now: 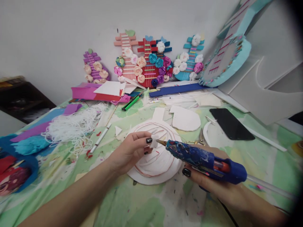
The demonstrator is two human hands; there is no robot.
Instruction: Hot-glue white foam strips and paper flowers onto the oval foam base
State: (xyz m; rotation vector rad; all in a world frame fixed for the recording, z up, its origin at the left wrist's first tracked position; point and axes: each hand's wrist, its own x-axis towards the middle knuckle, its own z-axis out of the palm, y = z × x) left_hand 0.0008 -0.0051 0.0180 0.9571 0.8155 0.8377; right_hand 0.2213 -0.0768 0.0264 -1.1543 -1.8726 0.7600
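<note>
My left hand [132, 151] pinches a small white piece [154, 142] over a round white foam shape [142, 178] with a short neck and red curved lines. My right hand [213, 176] is wrapped round a blue glue gun [201, 160] smeared with dried material. The gun's metal tip points left and meets or nearly meets the small white piece; exact contact cannot be made out. A clear glue stick [270, 186] sticks out of the gun's back.
Behind the shape lie a white foam cutout [186, 119], a black phone [232, 124], scissors [201, 136] and a green cutter [131, 103]. White cord [73, 126] and a marker [101, 138] lie left. Decorated guitar shapes [149, 66] lean on the wall.
</note>
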